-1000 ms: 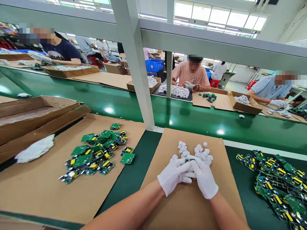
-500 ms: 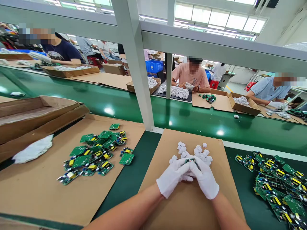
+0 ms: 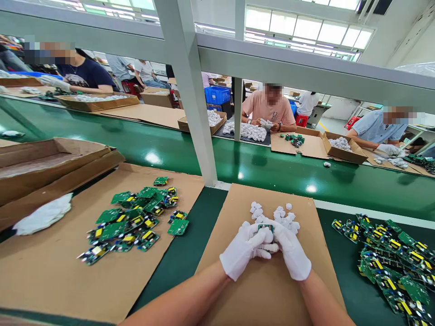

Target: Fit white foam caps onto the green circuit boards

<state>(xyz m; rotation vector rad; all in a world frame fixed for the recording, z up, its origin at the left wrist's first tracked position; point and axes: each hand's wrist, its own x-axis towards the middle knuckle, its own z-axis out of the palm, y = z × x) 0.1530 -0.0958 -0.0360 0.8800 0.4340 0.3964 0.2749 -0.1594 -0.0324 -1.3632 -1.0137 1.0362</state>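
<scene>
Both of my hands wear white gloves and meet over a cardboard sheet. My left hand [image 3: 242,250] has its fingers closed around the left side of a small green circuit board [image 3: 265,226]. On the board's other side, my right hand [image 3: 291,249] grips it too. Gloved fingers cover most of the board; whether a white piece is also between them I cannot tell. Just beyond my hands lie small white pieces [image 3: 289,219] in a loose pile, partly hidden by the gloves.
Circuit boards are heaped on the left cardboard [image 3: 61,280] and in a larger pile [image 3: 390,258] at right. A folded white cloth or glove [image 3: 44,216] lies by a cardboard box [image 3: 57,163]. A metal post [image 3: 193,99] stands ahead, with a green conveyor [image 3: 163,149] and co-workers beyond.
My fingers have shifted on the circuit board; the thumbs no longer meet in a peak, and more of the board's upper edge shows. The view has moved slightly.
</scene>
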